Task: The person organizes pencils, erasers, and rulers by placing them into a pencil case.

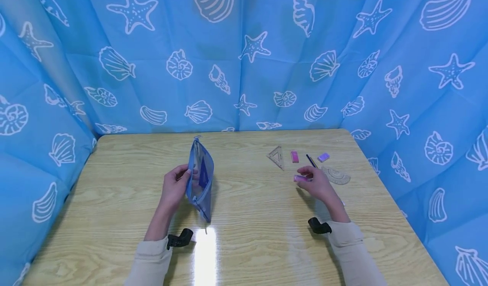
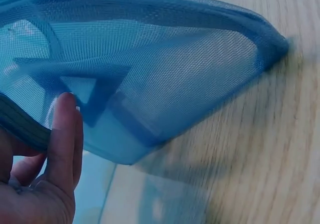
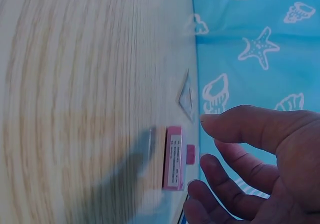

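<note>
My left hand (image 1: 176,187) pinches the rim of a blue mesh zip pouch (image 1: 207,192), held upright with its mouth parted. Through the mesh in the left wrist view, a dark blue triangular shape (image 2: 102,97) and a dark bar-like strip (image 2: 134,119) show inside. Over at the right, my right hand (image 1: 315,183) hovers with thumb and fingers spread around a pink eraser (image 3: 174,159) bearing a white label. A gap shows between the fingertips and the eraser in the right wrist view.
Around the right hand lie a clear set square (image 1: 276,157), another pink eraser (image 1: 295,156), a purple eraser (image 1: 323,157), dark and yellow pencil-like sticks (image 1: 311,160) and a clear protractor (image 1: 337,176). A blue shell-print curtain (image 1: 228,65) borders the wooden table (image 1: 251,235).
</note>
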`<action>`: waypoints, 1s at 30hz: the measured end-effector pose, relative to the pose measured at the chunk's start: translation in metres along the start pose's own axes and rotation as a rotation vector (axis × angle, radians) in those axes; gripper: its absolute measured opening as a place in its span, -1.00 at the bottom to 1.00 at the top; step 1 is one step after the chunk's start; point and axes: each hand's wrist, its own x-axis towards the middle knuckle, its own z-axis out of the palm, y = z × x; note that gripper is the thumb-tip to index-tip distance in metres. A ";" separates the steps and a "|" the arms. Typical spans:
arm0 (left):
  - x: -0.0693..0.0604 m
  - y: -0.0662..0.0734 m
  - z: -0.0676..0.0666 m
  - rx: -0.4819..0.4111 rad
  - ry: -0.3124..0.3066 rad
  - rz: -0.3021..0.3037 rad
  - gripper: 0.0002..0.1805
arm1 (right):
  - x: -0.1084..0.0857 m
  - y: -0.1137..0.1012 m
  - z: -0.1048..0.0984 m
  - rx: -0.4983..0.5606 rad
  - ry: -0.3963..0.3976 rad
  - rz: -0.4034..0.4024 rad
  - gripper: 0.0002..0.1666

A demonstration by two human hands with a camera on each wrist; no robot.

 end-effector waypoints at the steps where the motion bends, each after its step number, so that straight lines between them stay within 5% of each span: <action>1: 0.000 0.000 0.000 -0.001 0.000 -0.006 -0.66 | 0.000 0.001 0.000 0.001 -0.002 0.002 -0.54; 11: -0.003 0.009 0.000 0.079 -0.026 0.096 -0.65 | 0.001 0.006 -0.002 -0.016 0.005 0.026 -0.50; 30: -0.001 0.005 0.000 0.074 -0.039 0.037 -0.65 | 0.007 0.013 0.001 -0.113 -0.009 0.038 -0.45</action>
